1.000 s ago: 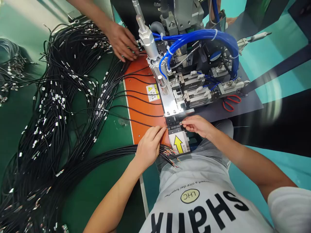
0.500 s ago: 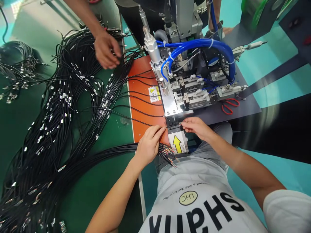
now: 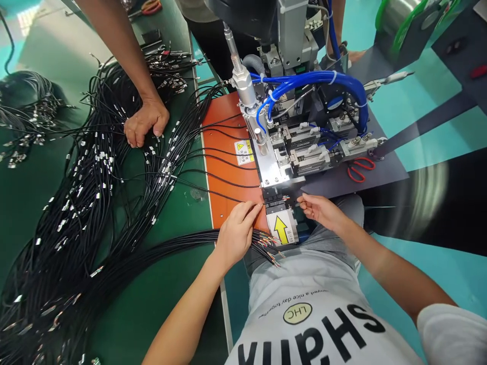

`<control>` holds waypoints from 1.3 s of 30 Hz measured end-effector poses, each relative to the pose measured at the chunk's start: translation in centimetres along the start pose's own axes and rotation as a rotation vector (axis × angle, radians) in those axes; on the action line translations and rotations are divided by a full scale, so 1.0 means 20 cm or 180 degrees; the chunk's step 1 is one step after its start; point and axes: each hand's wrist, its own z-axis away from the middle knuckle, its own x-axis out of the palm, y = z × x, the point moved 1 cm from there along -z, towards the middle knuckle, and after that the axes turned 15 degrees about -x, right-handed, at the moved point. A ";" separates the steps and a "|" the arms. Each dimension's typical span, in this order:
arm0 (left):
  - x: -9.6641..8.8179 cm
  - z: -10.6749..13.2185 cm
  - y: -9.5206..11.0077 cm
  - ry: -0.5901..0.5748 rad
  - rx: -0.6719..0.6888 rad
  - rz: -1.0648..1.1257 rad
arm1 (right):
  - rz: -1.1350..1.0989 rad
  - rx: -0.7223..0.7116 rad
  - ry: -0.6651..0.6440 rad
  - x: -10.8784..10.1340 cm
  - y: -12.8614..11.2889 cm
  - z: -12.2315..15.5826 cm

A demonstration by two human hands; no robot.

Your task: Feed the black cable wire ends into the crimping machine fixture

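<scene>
My left hand (image 3: 236,229) is closed in a pinch on a black cable (image 3: 236,197) at the near edge of the orange plate (image 3: 216,207). The cable runs into a small black slotted holder (image 3: 274,205), and its thin coloured wire ends (image 3: 286,198) stick out on the right. My right hand (image 3: 318,210) hovers just right of those ends, apart from them, thumb and fingers pinched together; anything between the fingertips is too small to make out. Under my left wrist lies a bundle of black cables (image 3: 178,239) with stripped ends. Several other cables cross the plate into the machine (image 3: 266,167).
A large heap of black cables (image 3: 95,167) with white tags covers the green table (image 3: 178,299). A co-worker's hand (image 3: 146,121) rests on it. Blue air hoses (image 3: 312,78) arch over the machine. Red-handled scissors (image 3: 360,169) lie right, and a wire spool (image 3: 403,23) stands behind.
My right hand has drawn back to the right, away from the wire ends, which now show. My left hand stays at the cable. The co-worker's hand has come down and left onto the heap.
</scene>
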 end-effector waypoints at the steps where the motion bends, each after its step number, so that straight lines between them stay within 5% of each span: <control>1: 0.00 0.00 0.00 0.0006 -0.0008 -0.0001 | 0.0007 -0.0005 0.0043 -0.01 0.01 0.01; 10: -0.13 -0.19 -0.05 0.0062 -0.0234 0.0487 | 0.0123 -0.0071 0.0167 -0.04 0.02 0.10; 13: -0.27 -0.13 -0.07 -0.0330 -0.0082 0.0632 | 0.0196 -0.0218 0.0248 -0.08 -0.02 0.18; 16: -0.40 -0.01 -0.14 -0.0859 -0.0151 0.0059 | 0.0403 -0.0307 0.0393 -0.14 -0.06 0.26; 20: -0.48 0.06 -0.30 -0.1211 -0.0432 -0.0213 | 0.0823 -0.0414 0.0383 -0.14 -0.08 0.32; 27: -0.55 0.05 -0.41 -0.0831 -0.1096 0.0932 | 0.2263 -0.1313 -0.0300 0.22 -0.18 0.37; 31: -0.72 0.09 -0.30 -0.0091 -0.1131 0.1104 | 0.3225 -0.2362 -0.1267 0.49 -0.23 0.35; 34: -0.81 0.11 -0.16 0.0481 -0.0975 0.0688 | 0.3797 -0.2675 -0.1927 0.64 -0.21 0.32; 39: -0.63 0.03 0.02 0.0217 -0.0496 0.0551 | 0.4505 -0.2663 -0.2429 0.74 -0.11 0.40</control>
